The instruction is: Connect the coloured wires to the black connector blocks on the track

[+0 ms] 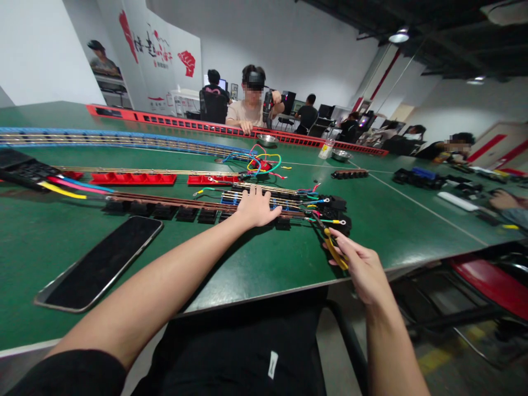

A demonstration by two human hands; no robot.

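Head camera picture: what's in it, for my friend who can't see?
A person's left hand rests on long wired strips on a green table, while the right hand holds a yellow-handled tool near wire ends. A dark-screened phone lies beside the left forearm.

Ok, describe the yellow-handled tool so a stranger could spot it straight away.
Find the green table, then the right hand at its near edge. The tool sits in that hand, dark end toward the wires. Its thick yellow handles set it apart from the thin wires and black blocks beyond it.
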